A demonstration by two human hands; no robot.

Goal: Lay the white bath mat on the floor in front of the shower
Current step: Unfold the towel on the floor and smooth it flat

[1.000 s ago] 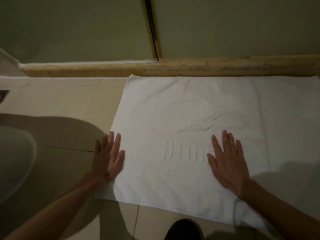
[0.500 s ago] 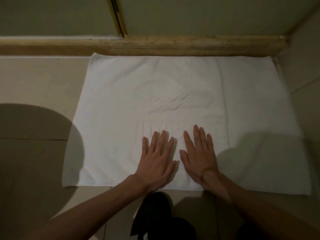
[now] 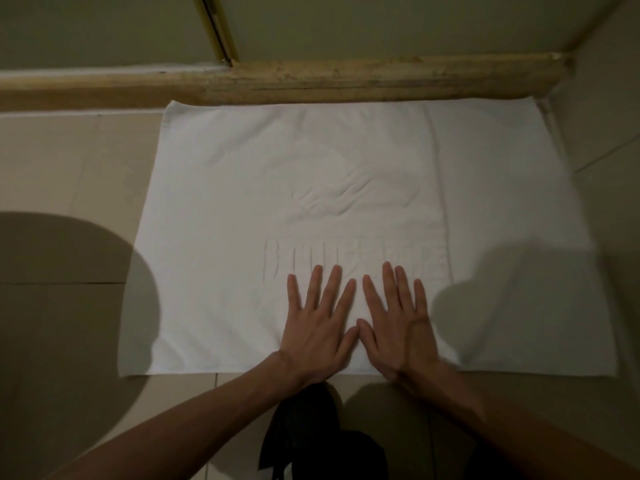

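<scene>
A white, rectangular bath mat (image 3: 277, 168) of soft towelling is seen spread flat on glossy beige floor tiles (image 3: 69, 168), its far edge set against a rough, tan kerb (image 3: 346, 81) at 12 o'clock. Embossed lettering and a faint emblem are pressed into its middle. Toward 6 o'clock, the left hand (image 3: 318, 334) and right hand (image 3: 398, 330) are laid side by side on it, palms down, fingers straight and spread, with nothing gripped.
</scene>
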